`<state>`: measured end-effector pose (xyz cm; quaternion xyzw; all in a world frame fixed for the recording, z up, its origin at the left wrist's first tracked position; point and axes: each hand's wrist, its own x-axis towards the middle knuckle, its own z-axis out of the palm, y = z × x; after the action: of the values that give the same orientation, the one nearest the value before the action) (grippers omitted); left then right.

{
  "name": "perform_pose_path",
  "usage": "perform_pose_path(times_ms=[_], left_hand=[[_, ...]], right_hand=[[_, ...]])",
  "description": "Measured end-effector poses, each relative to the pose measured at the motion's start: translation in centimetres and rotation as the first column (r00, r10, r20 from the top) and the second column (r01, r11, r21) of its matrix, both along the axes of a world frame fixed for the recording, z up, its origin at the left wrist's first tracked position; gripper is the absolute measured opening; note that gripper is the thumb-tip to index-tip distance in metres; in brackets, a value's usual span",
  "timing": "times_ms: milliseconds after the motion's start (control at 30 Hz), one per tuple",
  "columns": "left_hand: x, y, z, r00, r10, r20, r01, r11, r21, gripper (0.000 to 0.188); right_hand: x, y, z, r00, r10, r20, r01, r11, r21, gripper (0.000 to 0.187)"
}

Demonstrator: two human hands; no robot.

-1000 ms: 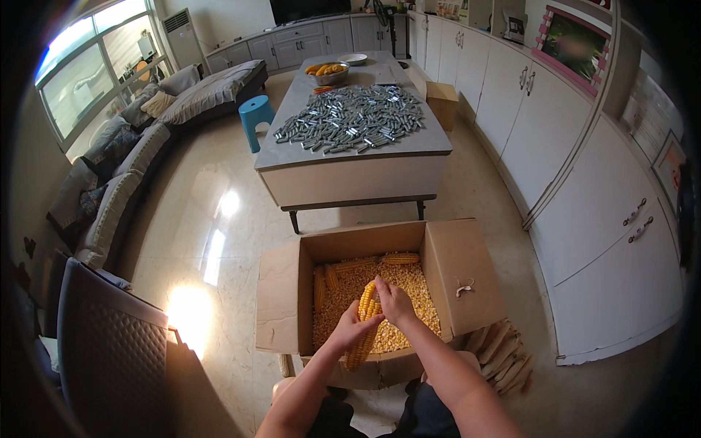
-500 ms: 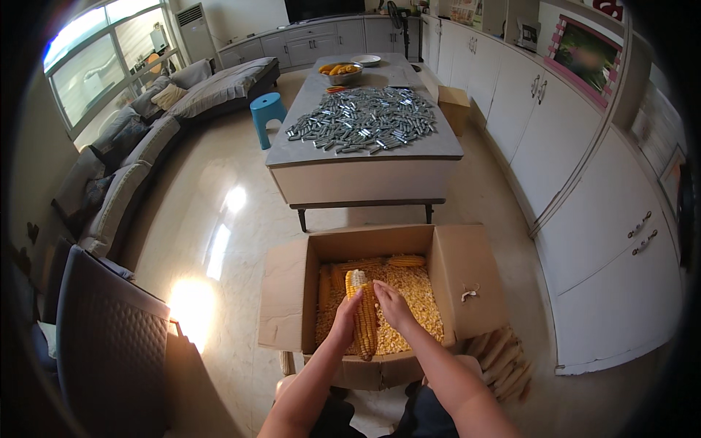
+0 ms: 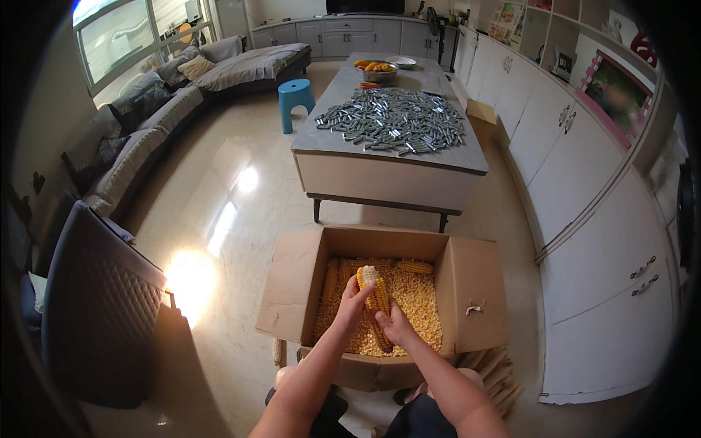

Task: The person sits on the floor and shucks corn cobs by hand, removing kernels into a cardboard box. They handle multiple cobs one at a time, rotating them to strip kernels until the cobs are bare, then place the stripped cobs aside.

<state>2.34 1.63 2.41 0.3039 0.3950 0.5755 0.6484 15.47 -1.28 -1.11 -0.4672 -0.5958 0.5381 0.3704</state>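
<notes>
- Landmark = box (image 3: 380, 292), open cardboard, flaps out, on floor in front of the person's knees; everything below placed rel. to it.
- Cob (image 3: 374, 301) held over box middle, above the loose kernels (image 3: 416, 306); not touching them as far as I can tell.
- Cob long axis: near upright w/ slight tilt, top end leaning toward box's far-left, bottom end toward near side. Top end looks pale/stripped, rest yellow w/ kernels on.
- L hand (image 3: 353, 303) on cob's upper-left side, fingers curled round it just under the bare tip; closed on cob, thumb side hidden.
- R hand (image 3: 396, 330) lower, at cob's near end, fingers wrapped round bottom part; also closed on cob.
- Key relation: hands stacked along cob axis, L high / R low, both touching, cob runs between them. R hand nearer box's near wall; L nearer box centre.
- Other cobs (image 3: 412, 267) lie flat at box's far wall, roughly crosswise, well apart from hands.
- Beyond box's far side: table (image 3: 387, 171) covered w/ small grey metal bits (image 3: 391, 120); bowl (image 3: 376, 69) at its far end.
- Stool (image 3: 296, 98), blue, far-left of box, beside table.
- Stack of flat wood-ish pieces (image 3: 493, 365) just right of box's near corner, kind unclear.
</notes>
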Motion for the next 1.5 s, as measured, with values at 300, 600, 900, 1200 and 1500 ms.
perform_pose_path(times_ms=[300, 600, 900, 1200, 1500], left_hand=[[0.3, -0.3, -1.3, 0.995, 0.092, -0.042, -0.095, 0.993, -0.064, 0.028], [-0.2, 0.0, -2.3, 0.991, 0.033, -0.129, -0.048, 0.991, -0.122, 0.034], [-1.1, 0.0, -1.5, 0.946, -0.072, -0.315, 0.02, 0.986, -0.165, 0.036], [-2.6, 0.2, -0.4, 0.96, -0.243, -0.142, 0.203, 0.947, -0.247, 0.043], [-1.3, -0.8, 0.6, 0.944, -0.153, -0.293, 0.104, 0.979, -0.175, 0.039]], right_hand=[[-1.3, -1.7, 4.5, 0.829, -0.038, 0.558, -0.004, 0.997, 0.074, 0.048], [-1.0, -1.6, 4.4, 0.804, -0.067, 0.59, -0.017, 0.991, 0.134, 0.049], [-0.3, -1.6, 5.1, 0.773, 0.023, 0.634, -0.083, 0.994, 0.066, 0.056], [0.7, -1.1, 5.2, 0.811, 0.029, 0.585, -0.096, 0.992, 0.084, 0.059], [0.0, -1.3, 5.6, 0.763, 0.09, 0.64, -0.091, 0.995, -0.032, 0.063]])
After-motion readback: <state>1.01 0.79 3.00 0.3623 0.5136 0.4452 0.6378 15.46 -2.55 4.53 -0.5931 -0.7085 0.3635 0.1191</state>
